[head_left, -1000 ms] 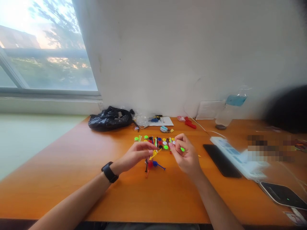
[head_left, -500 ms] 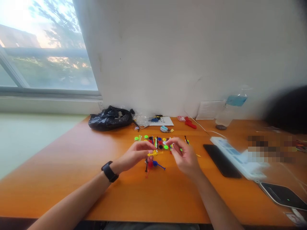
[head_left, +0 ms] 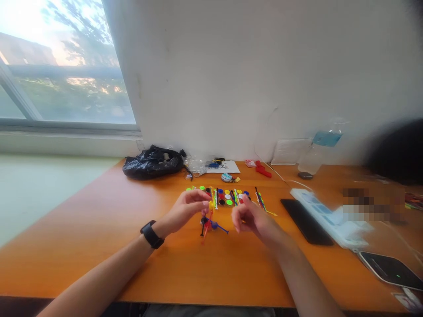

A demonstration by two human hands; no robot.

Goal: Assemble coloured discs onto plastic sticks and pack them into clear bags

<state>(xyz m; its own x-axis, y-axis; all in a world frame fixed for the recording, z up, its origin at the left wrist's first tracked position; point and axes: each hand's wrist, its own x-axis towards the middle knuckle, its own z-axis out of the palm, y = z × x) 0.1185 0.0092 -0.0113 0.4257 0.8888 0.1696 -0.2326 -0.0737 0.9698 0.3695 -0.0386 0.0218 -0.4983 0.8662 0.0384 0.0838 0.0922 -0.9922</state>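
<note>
Small coloured plastic discs and sticks (head_left: 228, 197) lie in a row on the orange table (head_left: 99, 229). My left hand (head_left: 187, 210), with a black watch on its wrist, pinches a yellow piece (head_left: 211, 204) at its fingertips. That piece stands on top of a little assembly of red, blue and black pieces (head_left: 209, 225) resting on the table. My right hand (head_left: 253, 219) hovers just right of the assembly, fingers loosely curled and blurred; whether it holds anything is unclear.
A black plastic bag (head_left: 152, 162) lies at the back left by the wall. A water bottle (head_left: 315, 152), red clips (head_left: 261, 168) and a paper sheet (head_left: 224, 166) sit at the back. Two black phones (head_left: 306, 225) (head_left: 386, 267) and a white tray (head_left: 330, 218) lie to the right.
My right hand has let go of the green piece and drawn back toward me. My left hand has turned the yellow piece upright over the assembly.
</note>
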